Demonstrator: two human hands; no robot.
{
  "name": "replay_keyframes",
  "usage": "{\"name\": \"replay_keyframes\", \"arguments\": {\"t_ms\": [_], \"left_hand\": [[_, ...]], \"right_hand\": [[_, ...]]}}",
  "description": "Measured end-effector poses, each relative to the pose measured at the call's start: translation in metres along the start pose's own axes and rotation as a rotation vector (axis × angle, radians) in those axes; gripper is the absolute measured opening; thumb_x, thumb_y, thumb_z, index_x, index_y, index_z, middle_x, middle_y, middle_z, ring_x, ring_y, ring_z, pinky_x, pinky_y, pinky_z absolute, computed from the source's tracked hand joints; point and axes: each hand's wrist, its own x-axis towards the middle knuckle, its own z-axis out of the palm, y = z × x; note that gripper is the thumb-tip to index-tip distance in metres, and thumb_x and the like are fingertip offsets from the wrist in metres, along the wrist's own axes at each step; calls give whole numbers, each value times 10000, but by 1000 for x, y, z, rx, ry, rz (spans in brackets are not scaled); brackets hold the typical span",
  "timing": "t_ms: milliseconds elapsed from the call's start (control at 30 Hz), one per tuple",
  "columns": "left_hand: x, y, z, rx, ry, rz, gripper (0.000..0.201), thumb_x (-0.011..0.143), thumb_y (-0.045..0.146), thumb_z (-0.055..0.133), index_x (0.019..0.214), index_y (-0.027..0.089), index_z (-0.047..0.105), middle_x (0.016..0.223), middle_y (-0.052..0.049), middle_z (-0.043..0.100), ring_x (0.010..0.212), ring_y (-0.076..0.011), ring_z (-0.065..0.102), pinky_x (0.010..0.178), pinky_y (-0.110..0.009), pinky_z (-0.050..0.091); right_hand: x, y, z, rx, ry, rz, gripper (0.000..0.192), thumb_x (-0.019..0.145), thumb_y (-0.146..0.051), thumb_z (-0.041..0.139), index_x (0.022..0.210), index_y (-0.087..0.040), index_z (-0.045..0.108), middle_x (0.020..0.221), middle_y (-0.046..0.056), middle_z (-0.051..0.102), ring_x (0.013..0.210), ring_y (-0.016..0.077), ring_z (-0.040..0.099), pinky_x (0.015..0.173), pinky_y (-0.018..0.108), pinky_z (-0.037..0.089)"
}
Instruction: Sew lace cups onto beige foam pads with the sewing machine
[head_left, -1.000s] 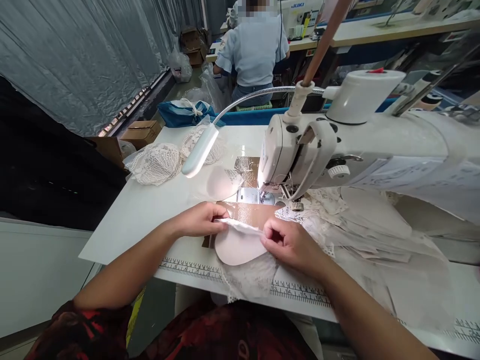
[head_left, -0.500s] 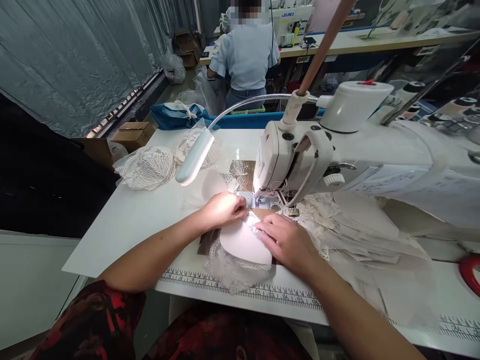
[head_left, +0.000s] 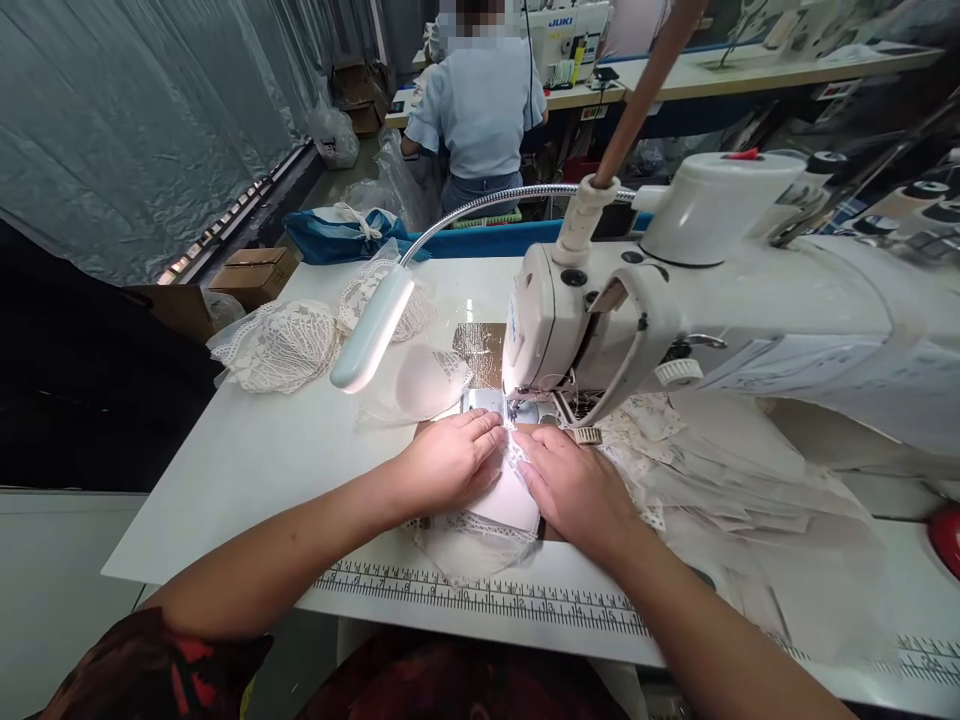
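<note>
Both hands [head_left: 450,462] [head_left: 574,485] have slid the lace-edged cup [head_left: 504,505] up to the needle [head_left: 514,412].

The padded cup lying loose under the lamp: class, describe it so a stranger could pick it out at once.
Start at the white sewing machine on the table. Follow its bendy lamp down to the left; the padded cup lies just beneath the lamp head, beyond the left hand. Unlike the lace pieces farther left, it is a smooth dome, and no hand touches it.
</note>
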Motion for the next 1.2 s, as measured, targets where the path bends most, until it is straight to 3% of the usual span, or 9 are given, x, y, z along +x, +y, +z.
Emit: {"name": "replay_keyframes", "arguments": {"t_ms": [167, 533, 700, 867, 1200], "left_hand": [[2, -13, -1, -15, -37, 37, 486, 899, 310, 487, 1279, 10, 526, 1333, -212, 535, 1251, -301, 505, 1059, -411, 446], [13, -35, -12, -15, -140, 116, 503, 893, 314, 475, 1316, 47, 522, 1384, -184, 498, 1243, -299, 511, 1046, -423, 441], [10, -23, -25, 30, -125, 142, 371, 881, 216, 479, 1205, 72, 587, 1320, -181, 542, 1248, -295, 474, 1056, -455, 396], [6, -9, -17, -52, -91, 131, 455, 877, 410, 520, 1185, 81, 579, 1123, -188, 601, 1139, -306, 509, 1004, -479, 399], [3, -19, -6, -103, -56, 178, 395, 913, 440, 460, 1089, 114, 597, 1065, -166, 583, 1064, -283, 517, 988, -465, 387]], "right_hand": [[5, -2, -1, -27, -26, 54, 303, 888, -231, 498, 1147, -207, 652, 1036, 41, 688, 782, 201, 595, 649, 317, 386], [11, -6, 0, -43, -36, 131, 296, 897, -279, 501, 1119, -213, 685, 1053, 61, 687, 770, 198, 599, 593, 290, 387], [7, 2, 1, 59, 26, 120, 347, 924, -245, 420, 1155, -160, 664, 996, 105, 695, 801, 202, 611, 663, 285, 438], [5, 7, 0, 121, 83, 92, 372, 916, -176, 360, 1109, -153, 677, 935, 106, 700, 809, 197, 618, 706, 279, 455], [4, 3, -5, 130, 90, 49, 379, 868, -135, 383, 1047, -217, 707, 966, 74, 706, 841, 190, 614, 705, 270, 465]]}}
